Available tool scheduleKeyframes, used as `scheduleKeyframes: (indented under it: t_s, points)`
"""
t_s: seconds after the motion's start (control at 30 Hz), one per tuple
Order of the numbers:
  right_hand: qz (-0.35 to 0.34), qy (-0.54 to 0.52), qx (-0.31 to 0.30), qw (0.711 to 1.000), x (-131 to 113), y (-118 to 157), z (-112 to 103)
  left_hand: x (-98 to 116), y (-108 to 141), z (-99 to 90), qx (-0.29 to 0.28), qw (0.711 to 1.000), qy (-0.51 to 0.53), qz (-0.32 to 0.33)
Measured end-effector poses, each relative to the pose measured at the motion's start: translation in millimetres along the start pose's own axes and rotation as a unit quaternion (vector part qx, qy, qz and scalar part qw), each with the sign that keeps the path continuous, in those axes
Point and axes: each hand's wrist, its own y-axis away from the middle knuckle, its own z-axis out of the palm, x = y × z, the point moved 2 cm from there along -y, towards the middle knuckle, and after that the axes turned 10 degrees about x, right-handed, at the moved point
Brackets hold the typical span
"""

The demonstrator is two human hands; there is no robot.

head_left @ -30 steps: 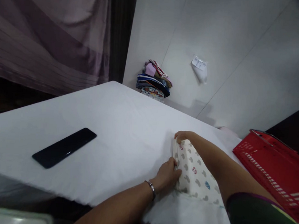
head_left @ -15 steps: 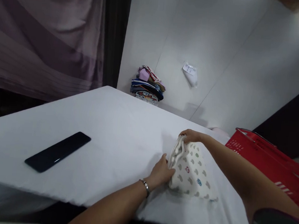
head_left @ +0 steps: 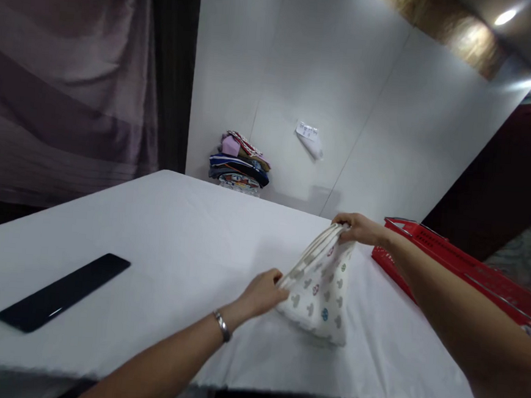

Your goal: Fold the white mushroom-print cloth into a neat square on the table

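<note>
A folded white cloth (head_left: 316,292) printed with grey, red and blue mushroom-like or mouse-head shapes hangs between my hands over the white-covered table (head_left: 189,236). My right hand (head_left: 359,228) pinches its upper corner, raised above the surface. With thumb and fingers, my left hand (head_left: 265,294) grips the lower left corner; a metal bracelet (head_left: 222,326) circles that wrist. Several folded layers show along the edge between the two hands. The cloth's lower edge is at or just above the tabletop; I cannot tell which.
To the left lies a flat black slab (head_left: 62,293) with a glossy surface. A stack of folded clothes (head_left: 241,163) stands at the far edge by the wall (head_left: 313,55). A red plastic basket (head_left: 453,263) is at the right. A purple curtain (head_left: 68,73) hangs at the left.
My right hand has lifted its corner, stretching the cloth's layered edge between both hands. The left hand keeps hold of the lower corner. The camera view has tilted up and turned right.
</note>
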Motion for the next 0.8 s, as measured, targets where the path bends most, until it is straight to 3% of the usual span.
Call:
scheduleKeyframes:
  t_s: [0.13, 0.27, 0.37, 0.43, 0.5, 0.57, 0.67, 0.7, 0.8]
  points:
    - [0.015, -0.091, 0.095, 0.991, 22, -11, -15, 43, -48, -67.8, 0.114, 0.979, -0.153, 0.076]
    - [0.008, -0.13, 0.214, 0.968, 25, -31, -17, 94, -94, -127.8, 0.216, 0.908, -0.318, 0.169]
    - [-0.058, -0.078, 0.315, 0.944, 12, -32, -13, 109, -100, -149.3, 0.281, 0.848, -0.384, 0.233]
    - [-0.126, -0.019, 0.359, 0.925, 7, -23, 4, 95, -89, -147.2, 0.295, 0.819, -0.409, 0.273]
    - [-0.188, 0.032, 0.371, 0.909, 10, -7, 40, 62, -70, -131.4, 0.272, 0.806, -0.431, 0.301]
    - [-0.215, 0.061, 0.34, 0.914, 21, 16, 92, 17, -45, -105.4, 0.206, 0.817, -0.445, 0.303]
    - [-0.215, 0.071, 0.22, 0.949, 41, 58, 175, -45, -5, -63.5, 0.082, 0.846, -0.451, 0.272]
    - [-0.215, 0.061, 0.185, 0.957, 46, 71, 197, -60, 7, -53.3, 0.065, 0.857, -0.441, 0.258]
    - [-0.2, 0.036, 0.183, 0.962, 55, 98, 229, -80, 27, -37.6, 0.069, 0.876, -0.417, 0.231]
